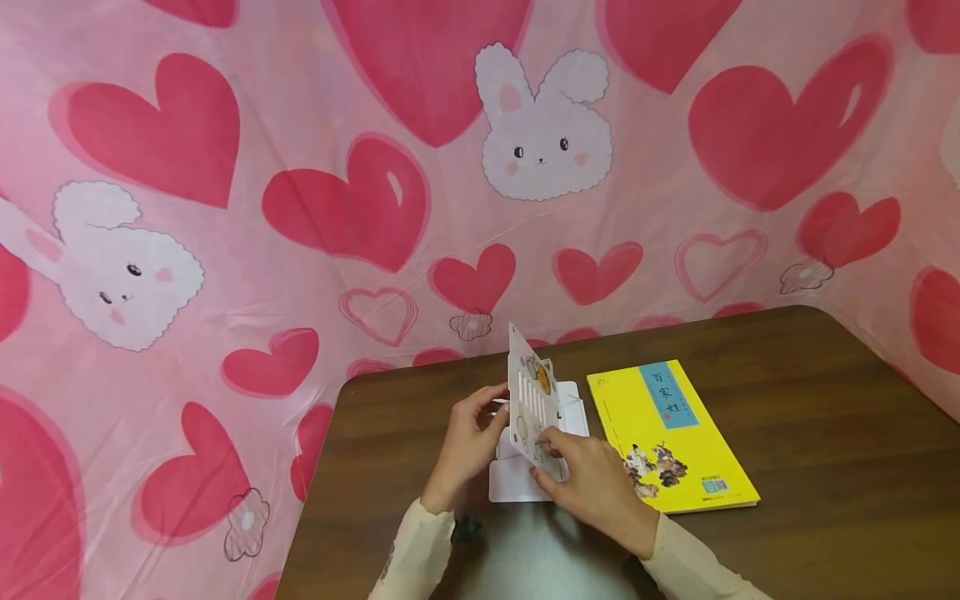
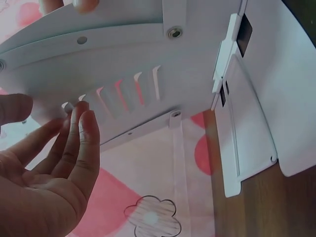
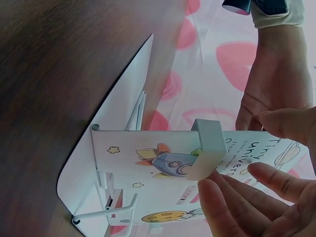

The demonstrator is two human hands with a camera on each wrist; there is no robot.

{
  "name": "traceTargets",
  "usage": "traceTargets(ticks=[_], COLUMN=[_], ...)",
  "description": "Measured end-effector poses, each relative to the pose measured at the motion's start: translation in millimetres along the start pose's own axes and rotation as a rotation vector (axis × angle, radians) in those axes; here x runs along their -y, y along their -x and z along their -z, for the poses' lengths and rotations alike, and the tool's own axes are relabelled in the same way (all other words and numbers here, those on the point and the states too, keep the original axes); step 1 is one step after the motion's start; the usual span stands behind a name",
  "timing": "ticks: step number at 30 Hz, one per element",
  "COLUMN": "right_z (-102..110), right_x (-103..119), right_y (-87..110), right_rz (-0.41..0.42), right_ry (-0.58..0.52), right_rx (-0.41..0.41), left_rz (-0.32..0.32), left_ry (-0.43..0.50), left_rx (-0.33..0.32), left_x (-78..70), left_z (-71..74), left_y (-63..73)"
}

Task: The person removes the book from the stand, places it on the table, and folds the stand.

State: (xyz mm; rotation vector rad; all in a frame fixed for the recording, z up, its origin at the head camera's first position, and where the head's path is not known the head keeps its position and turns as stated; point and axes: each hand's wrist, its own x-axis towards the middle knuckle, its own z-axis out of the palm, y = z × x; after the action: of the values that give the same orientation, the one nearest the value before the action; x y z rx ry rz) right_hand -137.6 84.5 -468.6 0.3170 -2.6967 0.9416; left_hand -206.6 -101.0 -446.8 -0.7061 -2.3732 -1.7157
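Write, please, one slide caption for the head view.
Left hand and right hand at the raised, printed panel of a white stand, beside a yellow book on a dark table.

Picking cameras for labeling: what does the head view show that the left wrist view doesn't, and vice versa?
Head only: the yellow book, the panel's printed front, and the white rabbits on the backdrop.

Left wrist only: the panel's plain white back.

Both: the left hand at the panel, the white base, the brown table, and the pink backdrop.
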Motion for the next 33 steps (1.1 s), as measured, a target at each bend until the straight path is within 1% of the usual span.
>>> traceTargets(ticks=[3,6,10,13,17,21,24,33], right_z=[-1,-3,-5,-7,-8,-9,-10,-12], right_x=[-1,-3,-5,-7,-10,-13,-15,-18], right_y=[-0.6,-1.6,-2.6,-3.0,-3.6,-4.2,-3.8,-2.8], right_rz=[0.02,0.029,0.02,0.013,0.014,0.029,0.039,0.047], right_ry=[0.001,0.02,0.05,0.056,0.048,0.043,0.047,0.036], right_rx=[0.009,0.023,0.053,0.078,0.102,0.116,0.13,0.187], left_rz=[-0.007,0.016,0.058,0.085,0.105,0.122,0.139,0.175], left_ry=[-0.016,-0.047,-0.104,-0.127,-0.13,-0.147,-0.177,-0.273], left_rx=[-0.025,-0.048,-0.08,-0.096,-0.105,-0.127,-0.14,-0.141], left_x=[0.8,0.6,-1.3,-1.9,-0.4,1.5,3.1,10.5], left_z=[3.6,7.8,13.3,16.8,20.2,23.2,26.0,35.6], left_y=[-0.6,-1.9,-3.0,-3.1,-3.9,-4.8,-5.1,-6.0])
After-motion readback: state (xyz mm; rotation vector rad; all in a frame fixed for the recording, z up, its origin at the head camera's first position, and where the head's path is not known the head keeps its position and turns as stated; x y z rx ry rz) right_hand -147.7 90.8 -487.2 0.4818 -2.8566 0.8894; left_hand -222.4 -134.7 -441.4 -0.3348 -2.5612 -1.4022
